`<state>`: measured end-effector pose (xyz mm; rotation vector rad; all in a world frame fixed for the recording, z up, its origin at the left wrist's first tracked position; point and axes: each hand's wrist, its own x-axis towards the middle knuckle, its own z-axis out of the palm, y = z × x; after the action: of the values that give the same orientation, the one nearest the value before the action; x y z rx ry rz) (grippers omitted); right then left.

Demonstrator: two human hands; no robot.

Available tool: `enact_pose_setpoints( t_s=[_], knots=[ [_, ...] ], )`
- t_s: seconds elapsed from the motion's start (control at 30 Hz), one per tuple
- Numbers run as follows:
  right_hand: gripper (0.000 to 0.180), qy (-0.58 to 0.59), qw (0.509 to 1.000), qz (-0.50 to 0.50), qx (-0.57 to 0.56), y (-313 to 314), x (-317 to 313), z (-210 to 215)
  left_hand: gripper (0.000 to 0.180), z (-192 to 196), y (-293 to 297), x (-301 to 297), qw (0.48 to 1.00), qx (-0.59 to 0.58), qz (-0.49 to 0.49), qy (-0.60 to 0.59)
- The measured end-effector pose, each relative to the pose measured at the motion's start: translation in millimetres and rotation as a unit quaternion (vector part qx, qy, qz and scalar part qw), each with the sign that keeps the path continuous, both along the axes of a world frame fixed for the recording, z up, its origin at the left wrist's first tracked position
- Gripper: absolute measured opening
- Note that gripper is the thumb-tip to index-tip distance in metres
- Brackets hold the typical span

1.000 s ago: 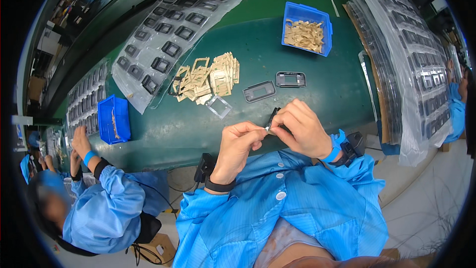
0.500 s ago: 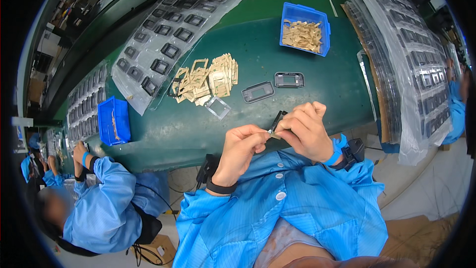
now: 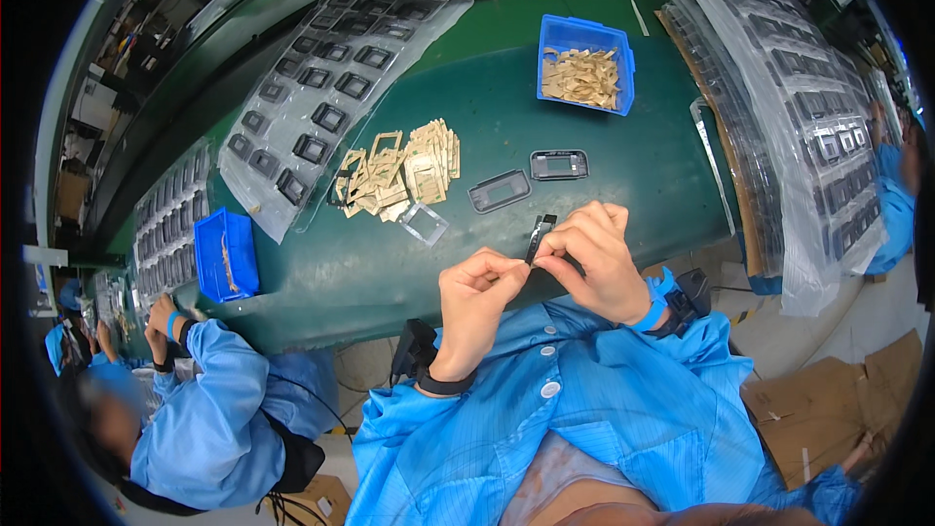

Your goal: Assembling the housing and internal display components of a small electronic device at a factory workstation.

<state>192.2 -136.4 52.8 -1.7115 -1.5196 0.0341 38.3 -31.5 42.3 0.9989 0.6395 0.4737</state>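
Both hands have drifted left and nearer since half a sec ago. Left hand [image 3: 479,290] pinches closed at the near end of a small black strip [image 3: 539,237]; right hand [image 3: 596,255] grips its upper part, over the green counter [image 3: 623,170] edge. Two dark frames [image 3: 529,178] lie just beyond; blue bin [image 3: 584,65] far right.

A green surface [image 3: 604,175] carried a blue bin [image 3: 585,65] of tan pieces, a loose heap of tan frames [image 3: 401,171], two dark frames [image 3: 529,178] lying side by side, and a small clear piece [image 3: 423,223]. Clear trays of dark frames [image 3: 331,88] lay at the left, stacked trays [image 3: 789,117] at the right. A second blue bin [image 3: 225,255] stood near a co-worker's blue sleeve [image 3: 209,399].
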Motion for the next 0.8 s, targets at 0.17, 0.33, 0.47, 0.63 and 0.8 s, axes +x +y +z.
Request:
enact_pose_setpoints(
  t_s=[0.17, 0.33, 0.47, 0.63, 0.8],
  knots=[
    [0.021, -0.13, 0.988, -0.067, 0.047, 2, -8, -7, 0.003, -8, -7, 3, 0.997, 0.024, 0.049, -0.052],
    [0.021, -0.242, 0.958, -0.109, 0.106, 0, -8, -24, 0.006, -1, -6, 5, 0.991, -0.114, 0.021, -0.061],
    [0.021, -0.229, 0.958, -0.094, 0.144, -1, -4, -30, 0.01, 1, -3, 5, 0.972, -0.227, -0.008, -0.057],
    [0.02, -0.154, 0.972, -0.076, 0.158, -8, 3, -21, 0.009, 3, 4, 5, 0.957, -0.279, -0.005, -0.079],
    [0.013, -0.127, 0.953, -0.185, 0.203, -9, 46, 13, 0.006, -17, 18, -2, 0.939, -0.302, -0.046, -0.16]
  ],
)
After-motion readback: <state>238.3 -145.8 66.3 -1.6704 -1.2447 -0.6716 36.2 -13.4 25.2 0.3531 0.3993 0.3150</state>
